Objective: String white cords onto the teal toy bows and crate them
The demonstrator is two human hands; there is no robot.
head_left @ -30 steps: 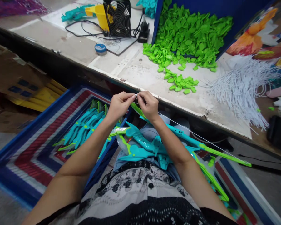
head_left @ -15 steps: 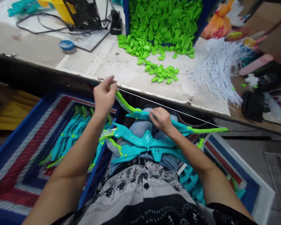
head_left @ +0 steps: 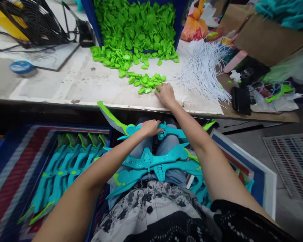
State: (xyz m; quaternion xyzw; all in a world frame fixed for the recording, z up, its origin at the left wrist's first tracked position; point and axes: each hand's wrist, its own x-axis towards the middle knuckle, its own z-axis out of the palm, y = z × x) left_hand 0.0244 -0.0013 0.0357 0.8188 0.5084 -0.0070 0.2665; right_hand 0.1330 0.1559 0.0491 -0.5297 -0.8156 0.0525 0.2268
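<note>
My left hand (head_left: 151,128) is wrapped round the middle of a turquoise toy bow (head_left: 175,131) with lime-green limb ends, held above my knees. A white string runs along its far side, close to the table edge. Out on the table, my right hand (head_left: 166,95) has its fingertips pinched at the near edge of a small pile of green plastic pieces (head_left: 146,80), and a bit of green shows at the tips. Two more turquoise bows (head_left: 138,163) lie across my lap, behind the one in my left hand.
A blue bin (head_left: 91,23) spills green pieces onto the table (head_left: 65,85). White strings (head_left: 204,70) lie in a bundle to its right. A fan (head_left: 37,23) and a blue-lidded tin (head_left: 22,67) stand left. Striped-lined crates (head_left: 12,168) with bows flank my legs.
My right hand has left the bow and reached forward to the green pieces. My left hand has moved from the bow's left tip to its middle. The view has shifted right.
</note>
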